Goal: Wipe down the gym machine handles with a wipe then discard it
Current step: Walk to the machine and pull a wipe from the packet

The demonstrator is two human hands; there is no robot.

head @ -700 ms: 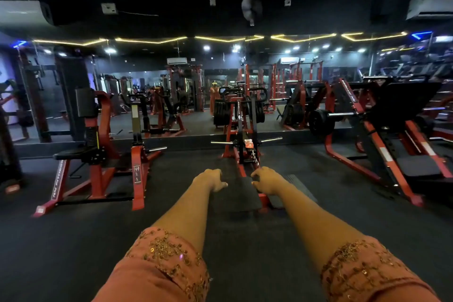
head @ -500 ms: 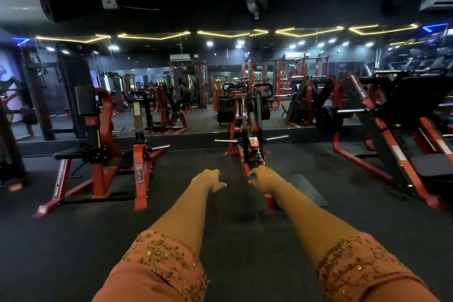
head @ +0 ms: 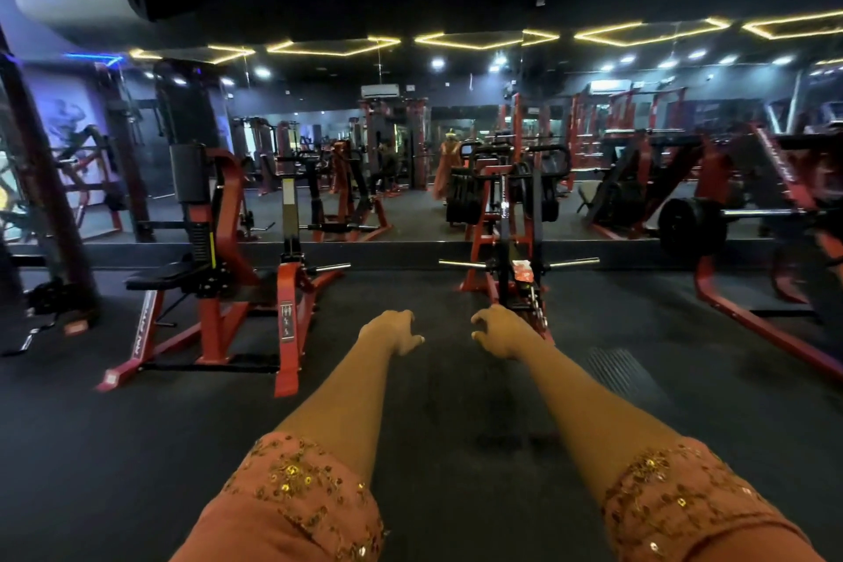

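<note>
**Both hands out and free, target machine dead ahead**

Floor (head: 433,447): dark rubber, a bare lane from the sleeves to the mirror wall (head: 410,205), whose base step closes off the far end. The lane is bounded on the left by a red seated machine (head: 219,287) and on the right by a red press machine (head: 691,226) and its floor rail.

The gym machine (head: 502,269) stands at the end of the lane against the mirror, with chrome pegs out to both sides. Its black handles (head: 554,155) sit at the top, well beyond reach. A ribbed foot plate (head: 620,372) lies flat, just right of the right forearm.

Left hand (head: 392,331) and right hand (head: 502,331) are stretched forward, apart, fingers loosely curled, nothing held. The right hand overlaps the machine's base in the view; I can't tell whether it touches.

Writing:
- The left machine's base rail has white lettering (head: 143,335), too blurred to read.
- Its post has a pictogram sticker (head: 286,319).
- A red-white packet (head: 522,272) sits on the gym machine's frame, print unreadable.

Compared with 0.5 s ago, the machine sits further right in frame. The reach is the same and the fingers are slightly more spread.
</note>
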